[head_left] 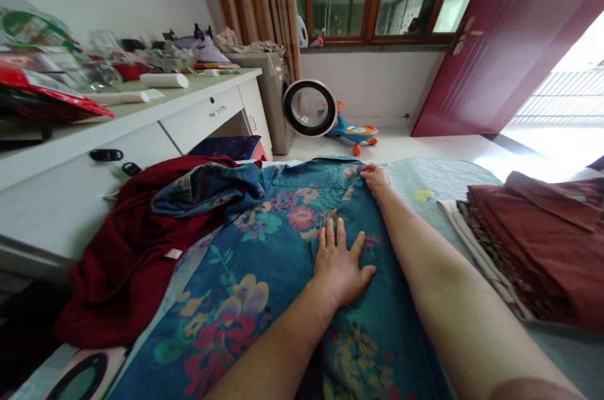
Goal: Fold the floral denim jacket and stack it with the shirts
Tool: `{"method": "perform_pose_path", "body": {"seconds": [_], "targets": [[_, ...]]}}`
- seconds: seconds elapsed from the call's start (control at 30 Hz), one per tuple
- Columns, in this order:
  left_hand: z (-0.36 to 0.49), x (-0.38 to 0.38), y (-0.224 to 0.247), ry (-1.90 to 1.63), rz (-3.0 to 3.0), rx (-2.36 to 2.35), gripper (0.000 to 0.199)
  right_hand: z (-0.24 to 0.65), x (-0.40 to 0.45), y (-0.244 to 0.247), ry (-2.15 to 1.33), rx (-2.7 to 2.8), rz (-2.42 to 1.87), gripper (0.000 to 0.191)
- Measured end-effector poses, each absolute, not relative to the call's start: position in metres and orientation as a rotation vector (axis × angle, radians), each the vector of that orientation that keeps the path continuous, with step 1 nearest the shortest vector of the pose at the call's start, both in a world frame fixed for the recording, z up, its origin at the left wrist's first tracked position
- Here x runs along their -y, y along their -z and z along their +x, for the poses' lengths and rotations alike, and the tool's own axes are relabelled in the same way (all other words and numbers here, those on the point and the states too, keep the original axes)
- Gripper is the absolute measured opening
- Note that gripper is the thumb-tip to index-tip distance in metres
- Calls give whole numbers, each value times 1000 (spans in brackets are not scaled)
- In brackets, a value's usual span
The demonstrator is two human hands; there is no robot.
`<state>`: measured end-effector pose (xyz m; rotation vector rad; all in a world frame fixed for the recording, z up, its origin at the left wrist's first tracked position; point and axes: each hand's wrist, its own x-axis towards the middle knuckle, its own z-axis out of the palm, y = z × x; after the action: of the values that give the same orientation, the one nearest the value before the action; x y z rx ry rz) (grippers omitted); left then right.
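A blue floral garment (283, 261) is spread out in front of me, one sleeve bunched at its upper left. My left hand (340, 268) lies flat on the middle of it, fingers spread and holding nothing. Farther up, at the garment's top right edge, my right hand (375, 178) pinches the cloth between curled fingers. A dark red garment (127, 261) lies crumpled to the left, partly under the blue sleeve.
Folded reddish-brown clothes (542, 249) are stacked at the right on the pale bedcover (429, 177). A white desk (198, 117) with clutter runs along the left. Beyond are a washing machine with an open round door (310, 107), a blue ride-on toy (352, 131) and a red door (467, 41).
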<state>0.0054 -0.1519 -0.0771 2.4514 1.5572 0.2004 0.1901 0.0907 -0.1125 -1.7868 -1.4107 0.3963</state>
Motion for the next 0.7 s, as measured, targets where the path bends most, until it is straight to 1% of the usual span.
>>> {"method": "perform_pose_path", "body": {"seconds": [0.13, 0.2, 0.33, 0.47, 0.53, 0.6, 0.7], "targets": [[6, 152, 77, -193, 2452, -1566, 74, 187, -86, 109, -378, 1404, -1888, 22], [5, 152, 78, -218, 2448, -1559, 74, 185, -82, 104, -362, 1398, -1929, 22], [5, 153, 78, -243, 2448, -1558, 74, 178, -62, 93, -188, 1426, -2036, 34], [6, 153, 81, -231, 2474, -1589, 78, 166, -26, 89, 23, 1696, -1907, 34], [8, 152, 84, -232, 2494, -1625, 85, 159, -7, 91, 5, 1928, -1784, 36], [9, 152, 88, -238, 2508, -1658, 90, 153, 7, 94, -71, 2166, -1709, 43], [10, 152, 92, -242, 2515, -1686, 92, 148, 14, 97, -143, 2337, -1750, 57]]}}
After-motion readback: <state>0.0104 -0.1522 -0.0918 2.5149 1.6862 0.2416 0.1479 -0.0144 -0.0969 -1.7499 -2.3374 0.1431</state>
